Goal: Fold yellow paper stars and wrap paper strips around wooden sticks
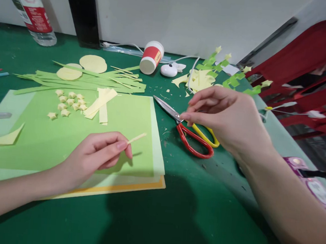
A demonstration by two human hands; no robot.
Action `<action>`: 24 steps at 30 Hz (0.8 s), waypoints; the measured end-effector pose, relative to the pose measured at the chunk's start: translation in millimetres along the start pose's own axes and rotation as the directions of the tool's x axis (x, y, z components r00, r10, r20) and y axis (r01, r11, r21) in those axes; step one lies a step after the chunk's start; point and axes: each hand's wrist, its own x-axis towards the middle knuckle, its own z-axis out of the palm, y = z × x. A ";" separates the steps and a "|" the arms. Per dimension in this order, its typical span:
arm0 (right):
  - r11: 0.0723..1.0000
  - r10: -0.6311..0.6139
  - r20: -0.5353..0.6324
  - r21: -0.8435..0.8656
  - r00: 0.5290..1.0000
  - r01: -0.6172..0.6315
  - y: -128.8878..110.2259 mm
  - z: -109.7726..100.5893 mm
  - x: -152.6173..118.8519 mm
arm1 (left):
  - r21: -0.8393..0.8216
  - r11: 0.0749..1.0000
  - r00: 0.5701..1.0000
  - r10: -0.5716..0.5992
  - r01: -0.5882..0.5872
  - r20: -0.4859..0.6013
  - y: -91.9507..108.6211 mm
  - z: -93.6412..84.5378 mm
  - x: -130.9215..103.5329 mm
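Between the thumb and fingers of my left hand (101,153) is a thin pale yellow paper strip (137,137), its free end pointing up and right. That hand is over the stacked green paper sheets (43,142). My right hand (228,117) has its thumb and fingertips drawn together in a pinch above the scissors (180,126); anything between them is too small to make out. The scissors lie on the table with a red and a yellow handle. On the sheets sit several small folded paper stars (70,101), beside wider pale yellow strips (100,104).
Green paper strips (90,80) and pale paper circles (92,63) lie behind the sheets. Farther back are a tipped paper cup (151,57), a white earbud case (169,70), yellow scraps (201,80) and star-tipped green stems (231,81). A water bottle (33,12) stands back left.
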 end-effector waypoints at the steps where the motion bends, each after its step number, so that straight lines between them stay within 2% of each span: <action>1: 1.000 -0.014 0.011 0.006 1.000 0.014 0.6 -0.2 0.8 | -0.003 1.000 1.000 0.002 -0.002 0.001 -0.1 0.0 0.0; 5: 0.998 -0.044 0.055 0.053 0.998 0.041 5.0 -0.6 4.6 | -0.012 1.000 1.000 0.008 -0.008 0.003 -1.9 -0.5 0.1; 13: 0.999 -0.038 0.060 0.039 0.997 0.036 3.9 -0.7 1.0 | 0.002 1.000 1.000 0.022 -0.022 -0.011 -1.8 -0.4 -0.9; 16: 0.999 -0.050 0.059 0.017 0.997 0.049 0.3 0.6 -2.5 | 0.074 0.997 0.999 -0.005 0.008 -0.039 4.0 2.0 -1.0; 18: 0.999 -0.053 0.061 0.014 0.997 0.053 -1.8 1.9 -4.2 | 0.207 0.978 0.997 0.029 -0.014 -0.069 7.0 1.4 1.0; 20: 0.998 -0.063 0.067 0.022 0.996 0.062 -3.0 3.0 -5.1 | 0.446 0.891 0.988 0.131 -0.081 -0.082 7.7 -3.5 4.6; 21: 0.997 -0.068 0.072 0.026 0.995 0.066 -3.3 3.4 -5.3 | 0.587 0.801 0.980 0.187 -0.114 -0.065 7.1 -7.8 6.7; 22: 0.997 -0.074 0.074 0.030 0.995 0.072 -3.3 3.7 -5.4 | 0.721 0.677 0.967 0.252 -0.148 -0.037 6.1 -13.1 8.8; 24: 0.997 -0.070 0.073 0.034 0.995 0.067 -3.0 4.3 -5.6 | 0.898 0.426 0.962 0.272 -0.111 -0.010 3.9 -25.4 12.3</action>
